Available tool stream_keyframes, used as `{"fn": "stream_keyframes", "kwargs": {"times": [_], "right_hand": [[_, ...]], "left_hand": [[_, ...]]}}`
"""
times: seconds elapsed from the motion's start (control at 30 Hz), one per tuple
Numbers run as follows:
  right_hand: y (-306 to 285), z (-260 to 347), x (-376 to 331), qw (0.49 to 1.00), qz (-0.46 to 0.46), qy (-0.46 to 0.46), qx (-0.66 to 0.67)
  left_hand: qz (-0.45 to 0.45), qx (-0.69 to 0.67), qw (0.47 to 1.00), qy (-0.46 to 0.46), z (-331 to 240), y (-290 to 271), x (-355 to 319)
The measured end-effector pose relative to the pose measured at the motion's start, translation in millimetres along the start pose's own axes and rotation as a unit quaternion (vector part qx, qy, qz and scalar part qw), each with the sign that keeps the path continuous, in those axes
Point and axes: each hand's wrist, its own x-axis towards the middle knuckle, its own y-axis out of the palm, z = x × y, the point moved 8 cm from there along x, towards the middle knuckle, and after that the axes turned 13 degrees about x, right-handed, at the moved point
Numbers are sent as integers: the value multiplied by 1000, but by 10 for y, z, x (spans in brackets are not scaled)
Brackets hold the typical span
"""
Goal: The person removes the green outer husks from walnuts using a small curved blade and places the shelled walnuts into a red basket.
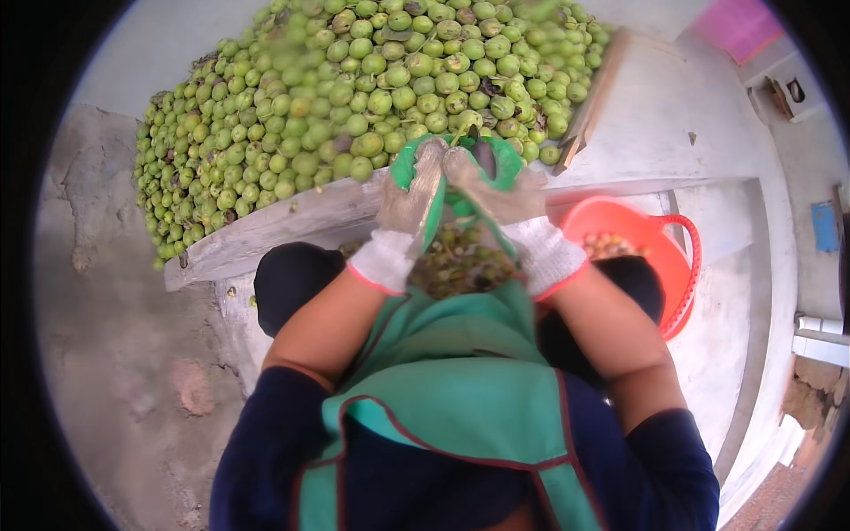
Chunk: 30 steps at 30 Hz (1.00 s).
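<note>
I can't tell what my left hand point(414, 190) and right hand point(498, 190) grip. Many round green fruits point(354, 97) wait; some round tan bits point(609, 244) fill part of the red plastic bucket point(624, 216).

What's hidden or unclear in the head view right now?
Head view:
- Whatever lies between the left hand and right hand: hidden by the hands themselves.
- Pile of green fruits: top cut off by the upper edge, partly smeared by blur.
- Pieces in the red bucket: too small to identify, partly hidden by the right knee.
</note>
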Motion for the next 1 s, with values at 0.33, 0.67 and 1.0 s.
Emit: {"fn": "stream_keyframes", "kwargs": {"times": [0.33,0.67,1.0], "right_hand": [[64,163,20,990,34,-118,62],[-62,1027,-265,914,32,-305,-265],[-249,582,-47,987,-23,-141,-77]], "left_hand": [[64,-198,968,-143,221,147,8],[134,-381,907,-117,8,43,228],[232,-157,948,-153,17,364,90]]}}
